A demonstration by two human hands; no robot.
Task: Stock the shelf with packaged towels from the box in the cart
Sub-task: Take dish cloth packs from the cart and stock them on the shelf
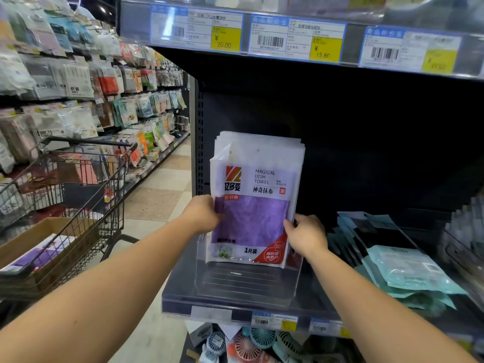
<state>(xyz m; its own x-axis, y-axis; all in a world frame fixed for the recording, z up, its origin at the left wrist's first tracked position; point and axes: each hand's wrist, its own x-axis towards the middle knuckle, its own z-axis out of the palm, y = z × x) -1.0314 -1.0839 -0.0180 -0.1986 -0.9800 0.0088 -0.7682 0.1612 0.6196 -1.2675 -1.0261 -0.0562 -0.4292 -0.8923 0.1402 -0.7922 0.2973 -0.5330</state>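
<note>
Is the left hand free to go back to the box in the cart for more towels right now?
Probably not yet. The left hand and right hand both grip the towel packs standing in the clear tray. The box itself looks unobstructed.

A stack of purple packaged towels (255, 205) stands upright in a clear tray (246, 286) on the dark shelf (314, 302). At eight o'clock, more purple packs lie flat in the cardboard box (52, 239) inside the wire cart (86, 205).

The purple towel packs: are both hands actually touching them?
Touching. The head view shows the left hand gripping the purple towel packs at their left edge, and the right hand pinching their right edge.
</note>
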